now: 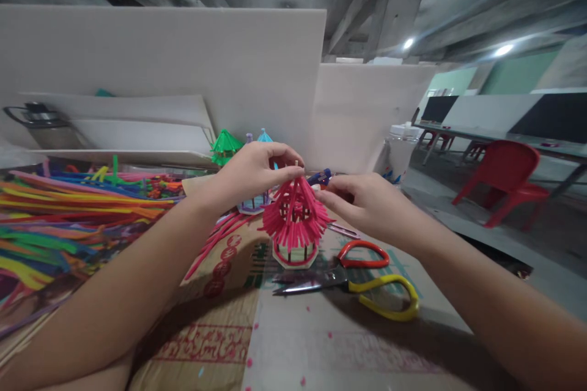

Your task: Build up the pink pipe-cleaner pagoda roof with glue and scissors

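Note:
A small model pavilion [296,223] stands on the cardboard-covered table [293,342]; its roof is made of pink pipe-cleaner strands over a pale wooden base. My left hand [257,171] pinches the roof's top with closed fingers. My right hand [362,204] is closed too, its fingertips touching the roof's right side. Loose pink strands [215,238] lie just left of the model.
Scissors with red and yellow handles [362,278] lie right of the model. A big heap of coloured pipe cleaners [68,208] fills the left. Green [224,145] and blue finished models stand behind, before white boards. A plastic jar [400,149] and red chairs [504,180] are at right.

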Tool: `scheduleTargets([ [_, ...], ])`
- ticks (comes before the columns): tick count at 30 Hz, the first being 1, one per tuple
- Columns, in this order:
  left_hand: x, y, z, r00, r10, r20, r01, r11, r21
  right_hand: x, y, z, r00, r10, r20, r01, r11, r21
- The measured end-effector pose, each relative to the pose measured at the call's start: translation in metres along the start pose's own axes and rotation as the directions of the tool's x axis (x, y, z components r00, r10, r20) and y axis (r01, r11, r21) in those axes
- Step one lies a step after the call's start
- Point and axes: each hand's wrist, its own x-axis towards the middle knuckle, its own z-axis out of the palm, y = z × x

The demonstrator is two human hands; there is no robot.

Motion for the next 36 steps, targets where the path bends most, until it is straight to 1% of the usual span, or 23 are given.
scheduleTargets([
  [2,0.000,0.000,0.000,1.000,-0.002,-0.006,0.002,1.000,0.000,-0.003,-0.002,-0.002,0.999,-0.017,0.042,0.021,0.996,-0.082],
  [3,0.000,-0.001,0.001,1.000,-0.001,-0.007,0.001,1.000,0.000,-0.005,-0.003,-0.001,0.999,-0.035,0.041,0.041,0.988,-0.151],
  [6,0.001,-0.002,0.001,1.000,0.007,-0.011,-0.007,1.000,-0.002,-0.012,-0.010,0.007,0.991,-0.125,-0.051,0.099,0.930,-0.355],
  [9,0.002,-0.002,0.001,1.000,0.019,-0.015,-0.020,1.000,-0.008,-0.018,-0.016,0.015,0.963,-0.231,-0.138,0.148,0.883,-0.446],
  [11,0.002,-0.002,0.001,0.999,0.028,-0.016,-0.029,1.000,-0.006,-0.019,-0.018,0.018,0.944,-0.287,-0.163,0.186,0.870,-0.457],
  [13,0.002,-0.002,0.001,0.999,0.037,-0.019,-0.037,0.999,-0.002,-0.019,-0.019,0.020,0.935,-0.316,-0.160,0.218,0.869,-0.444],
  [19,0.002,-0.004,0.001,0.998,0.056,-0.023,-0.056,0.998,0.006,-0.018,-0.017,0.023,0.940,-0.326,-0.104,0.261,0.879,-0.399],
  [24,0.002,-0.005,0.000,0.998,0.066,-0.020,-0.067,0.998,-0.007,-0.018,-0.014,0.023,0.918,-0.375,-0.129,0.296,0.865,-0.405],
  [31,0.003,-0.006,0.000,0.997,0.069,-0.020,-0.069,0.998,-0.003,-0.020,-0.017,0.022,0.912,-0.381,-0.153,0.296,0.869,-0.396],
  [36,0.003,-0.007,0.000,0.997,0.077,-0.022,-0.077,0.997,-0.004,-0.022,-0.014,0.023,0.919,-0.366,-0.146,0.291,0.881,-0.373],
])
